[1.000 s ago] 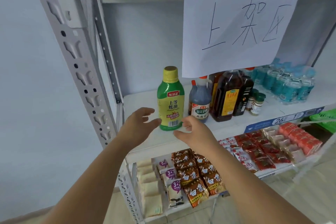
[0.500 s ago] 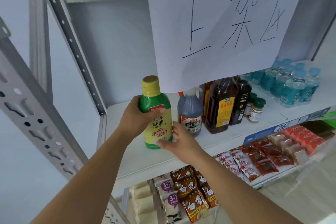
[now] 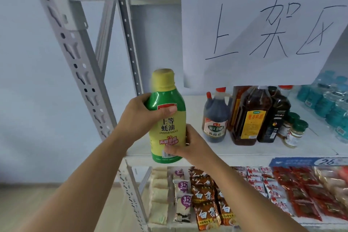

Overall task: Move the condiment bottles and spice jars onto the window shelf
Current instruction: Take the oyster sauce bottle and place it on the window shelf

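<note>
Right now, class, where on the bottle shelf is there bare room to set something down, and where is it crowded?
Bare shelf lies between the rack post and the vinegar jug, behind the sauce bottle, plus a strip along the front edge. From the jug rightward it is crowded: dark bottles, spice jars, water bottles.

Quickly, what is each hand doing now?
Left hand: grips the oyster sauce bottle at its shoulder.
Right hand: grips the same bottle near its base.

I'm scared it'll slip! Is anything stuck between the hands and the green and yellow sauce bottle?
Nothing visible is. The left hand wraps the green and yellow plastic oyster sauce bottle near its shoulder, and the right hand holds its lower label. The dark vinegar jug stands apart to the right.
</note>
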A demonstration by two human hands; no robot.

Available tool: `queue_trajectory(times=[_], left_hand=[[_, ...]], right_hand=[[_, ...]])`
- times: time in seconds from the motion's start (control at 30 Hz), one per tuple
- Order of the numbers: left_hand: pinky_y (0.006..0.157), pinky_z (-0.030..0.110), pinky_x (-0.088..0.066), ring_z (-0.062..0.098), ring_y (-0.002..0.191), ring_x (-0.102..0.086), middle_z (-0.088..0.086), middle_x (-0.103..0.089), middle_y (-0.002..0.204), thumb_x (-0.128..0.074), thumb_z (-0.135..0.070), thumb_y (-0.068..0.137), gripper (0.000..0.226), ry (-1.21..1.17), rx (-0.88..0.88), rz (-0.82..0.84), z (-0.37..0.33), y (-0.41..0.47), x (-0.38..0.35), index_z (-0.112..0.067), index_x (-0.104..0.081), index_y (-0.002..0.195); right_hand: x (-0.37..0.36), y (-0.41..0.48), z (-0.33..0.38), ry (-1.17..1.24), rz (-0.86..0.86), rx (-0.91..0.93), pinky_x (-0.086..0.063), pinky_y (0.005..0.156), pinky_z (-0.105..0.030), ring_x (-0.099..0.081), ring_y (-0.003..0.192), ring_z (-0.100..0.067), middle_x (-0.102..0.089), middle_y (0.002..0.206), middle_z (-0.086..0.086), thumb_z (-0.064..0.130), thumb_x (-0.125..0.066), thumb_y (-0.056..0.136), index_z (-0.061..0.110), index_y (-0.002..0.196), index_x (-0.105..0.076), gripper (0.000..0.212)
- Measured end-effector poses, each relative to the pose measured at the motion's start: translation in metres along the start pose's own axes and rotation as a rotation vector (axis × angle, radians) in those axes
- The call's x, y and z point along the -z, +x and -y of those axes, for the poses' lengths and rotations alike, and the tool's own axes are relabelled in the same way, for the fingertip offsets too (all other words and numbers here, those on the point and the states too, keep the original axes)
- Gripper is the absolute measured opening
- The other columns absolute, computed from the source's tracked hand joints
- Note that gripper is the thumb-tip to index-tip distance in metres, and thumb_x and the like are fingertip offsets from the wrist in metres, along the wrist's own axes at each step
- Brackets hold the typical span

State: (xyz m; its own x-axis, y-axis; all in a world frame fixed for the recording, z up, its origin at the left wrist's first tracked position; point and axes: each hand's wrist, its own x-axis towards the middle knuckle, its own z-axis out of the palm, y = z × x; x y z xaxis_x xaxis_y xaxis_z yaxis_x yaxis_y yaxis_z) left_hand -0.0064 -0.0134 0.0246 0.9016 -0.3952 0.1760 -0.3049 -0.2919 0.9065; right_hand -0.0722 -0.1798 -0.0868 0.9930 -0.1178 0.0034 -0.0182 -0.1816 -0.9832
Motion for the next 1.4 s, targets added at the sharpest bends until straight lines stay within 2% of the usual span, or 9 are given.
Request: queue_trajectory(times=[0.1, 0.27, 0.43, 0.67, 1.0, 1.07, 1.2, 1.3, 1.4], left_hand=[[0.068, 0.025, -0.062, 0.008, 0.077, -0.077, -0.008, -0.08, 0.089, -0.087, -0.044, 0.072, 0.042, -0.033, 0.033, -0.074, -0.006, -0.033, 0.016, -0.022, -0.073, 0.105], [0.055, 0.013, -0.054, 0.005, 0.071, -0.076, -0.011, -0.079, 0.085, -0.085, -0.044, 0.074, 0.038, -0.022, 0.069, -0.191, -0.007, -0.088, 0.045, -0.022, -0.072, 0.102], [0.055, 0.013, -0.052, 0.006, 0.072, -0.076, -0.007, -0.079, 0.085, -0.086, -0.045, 0.073, 0.035, 0.028, 0.114, -0.319, -0.002, -0.136, 0.095, -0.024, -0.074, 0.098], [0.054, 0.015, -0.052, 0.006, 0.07, -0.075, -0.004, -0.079, 0.084, -0.087, -0.045, 0.072, 0.037, -0.026, 0.142, -0.492, 0.016, -0.192, 0.184, -0.02, -0.074, 0.096], [0.082, 0.046, -0.064, 0.019, 0.086, -0.079, -0.003, -0.08, 0.097, -0.086, -0.047, 0.075, 0.045, -0.013, 0.169, -0.614, 0.061, -0.294, 0.362, -0.026, -0.071, 0.112], [0.078, 0.041, -0.065, 0.017, 0.083, -0.079, -0.004, -0.081, 0.096, -0.085, -0.045, 0.076, 0.043, -0.021, 0.174, -0.657, 0.066, -0.314, 0.394, -0.028, -0.07, 0.112], [0.062, 0.019, -0.059, 0.01, 0.08, -0.078, -0.01, -0.08, 0.094, -0.082, -0.042, 0.079, 0.038, 0.006, 0.135, -0.766, 0.069, -0.351, 0.447, -0.032, -0.07, 0.114], [0.069, 0.026, -0.063, 0.011, 0.084, -0.078, -0.01, -0.08, 0.098, -0.08, -0.043, 0.082, 0.038, 0.041, 0.123, -0.845, 0.076, -0.373, 0.481, -0.034, -0.07, 0.118], [0.071, 0.028, -0.064, 0.01, 0.082, -0.078, -0.011, -0.08, 0.097, -0.08, -0.043, 0.083, 0.035, 0.069, 0.121, -0.928, 0.087, -0.391, 0.51, -0.034, -0.071, 0.116]], right_hand=[[-0.02, -0.012, 0.004, 0.063, 0.103, 0.041, -0.059, 0.097, -0.039, -0.069, 0.113, -0.012, -0.071, 0.124, 0.007, 0.033, -0.091, 0.072, 0.029, 0.132, -0.05, 0.073], [-0.066, -0.027, 0.009, 0.149, 0.253, 0.071, -0.056, 0.101, -0.051, -0.069, 0.116, -0.023, -0.071, 0.126, -0.001, 0.034, -0.092, 0.071, 0.023, 0.134, -0.051, 0.076], [-0.124, -0.039, 0.03, 0.165, 0.399, 0.102, -0.055, 0.1, -0.055, -0.069, 0.116, -0.028, -0.072, 0.126, -0.007, 0.024, -0.091, 0.075, 0.016, 0.136, -0.054, 0.072], [-0.221, -0.047, 0.067, 0.15, 0.524, 0.14, -0.057, 0.099, -0.049, -0.072, 0.112, -0.023, -0.074, 0.121, -0.003, 0.02, -0.088, 0.079, 0.017, 0.131, -0.056, 0.061], [-0.44, -0.066, 0.115, 0.172, 0.642, 0.207, -0.06, 0.094, -0.05, -0.073, 0.109, -0.023, -0.074, 0.121, 0.0, 0.038, -0.09, 0.073, 0.026, 0.128, -0.06, 0.064], [-0.482, -0.07, 0.126, 0.196, 0.675, 0.208, -0.06, 0.093, -0.05, -0.073, 0.109, -0.023, -0.074, 0.121, 0.0, 0.037, -0.09, 0.072, 0.025, 0.128, -0.059, 0.065], [-0.551, -0.08, 0.152, 0.207, 0.751, 0.224, -0.062, 0.088, -0.04, -0.075, 0.104, -0.019, -0.076, 0.117, 0.001, 0.024, -0.088, 0.08, 0.021, 0.127, -0.06, 0.055], [-0.596, -0.086, 0.168, 0.232, 0.813, 0.221, -0.063, 0.083, -0.034, -0.076, 0.102, -0.018, -0.077, 0.115, 0.001, 0.018, -0.085, 0.081, 0.018, 0.127, -0.059, 0.053], [-0.64, -0.087, 0.175, 0.234, 0.863, 0.228, -0.062, 0.087, -0.039, -0.075, 0.103, -0.02, -0.076, 0.116, 0.0, 0.018, -0.086, 0.08, 0.018, 0.129, -0.059, 0.056]])
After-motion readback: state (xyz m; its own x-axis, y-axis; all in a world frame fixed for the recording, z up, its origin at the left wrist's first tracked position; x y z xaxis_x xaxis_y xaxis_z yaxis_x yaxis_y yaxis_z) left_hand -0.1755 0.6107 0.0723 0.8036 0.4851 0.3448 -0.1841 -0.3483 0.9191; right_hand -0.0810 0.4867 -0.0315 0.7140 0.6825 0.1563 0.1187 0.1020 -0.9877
